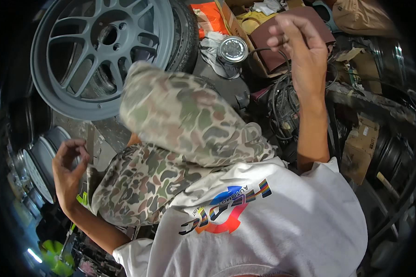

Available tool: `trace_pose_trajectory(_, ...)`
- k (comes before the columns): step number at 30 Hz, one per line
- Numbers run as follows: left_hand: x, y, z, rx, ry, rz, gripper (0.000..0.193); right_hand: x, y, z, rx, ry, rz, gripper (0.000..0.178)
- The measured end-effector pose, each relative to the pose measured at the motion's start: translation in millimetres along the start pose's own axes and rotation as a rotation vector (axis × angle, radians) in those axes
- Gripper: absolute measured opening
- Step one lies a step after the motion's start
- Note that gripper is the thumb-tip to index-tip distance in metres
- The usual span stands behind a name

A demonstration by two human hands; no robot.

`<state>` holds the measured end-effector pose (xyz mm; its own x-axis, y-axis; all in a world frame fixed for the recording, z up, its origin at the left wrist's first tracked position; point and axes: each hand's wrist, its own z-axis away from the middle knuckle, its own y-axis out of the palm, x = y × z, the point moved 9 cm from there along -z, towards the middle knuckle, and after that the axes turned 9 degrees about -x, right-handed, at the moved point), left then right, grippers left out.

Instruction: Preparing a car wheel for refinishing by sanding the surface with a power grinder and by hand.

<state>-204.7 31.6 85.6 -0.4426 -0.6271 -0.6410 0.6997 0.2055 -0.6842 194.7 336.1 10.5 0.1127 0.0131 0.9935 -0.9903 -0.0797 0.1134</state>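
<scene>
Grey wheel (107, 21): seemingly coated, left tyreless. Right hand (306, 46): loosely opened, nothing seen held. Left hand (69, 162): curled, hold undetermined.

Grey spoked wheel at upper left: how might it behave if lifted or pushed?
The grey spoked wheel is probably stiff and fairly hefty, given its large, broad-spoked build. Its circular outline could let it roll if stood on edge.

White printed shirt (282, 221), camouflage bottoms (189, 120)
</scene>
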Motion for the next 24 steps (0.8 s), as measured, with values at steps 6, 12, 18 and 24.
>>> trace_pose_trajectory(6, 105.9, 25.4, -31.5, 0.119, -0.235, -0.183, 0.029, -152.0, -6.2, 41.0, 0.374, -0.031, 0.739, 0.012)
trace_pose_trajectory(12, 178.5, 75.6, -78.5, 0.232, 0.004, -0.383, 0.016, -335.3, -24.4, 135.2, 0.632, 0.149, 1.306, 0.021)
trace_pose_trajectory(18, 253.7, 144.7, -89.4, 0.305, 0.159, -0.606, 0.045, -445.3, 18.3, 206.6, 0.642, 0.049, 1.317, 0.021)
trace_pose_trajectory(24, 285.7, 226.2, -88.2, 0.486, -0.278, -0.800, 0.044, -445.7, 136.1, 228.6, 0.807, -0.027, 1.064, 0.019)
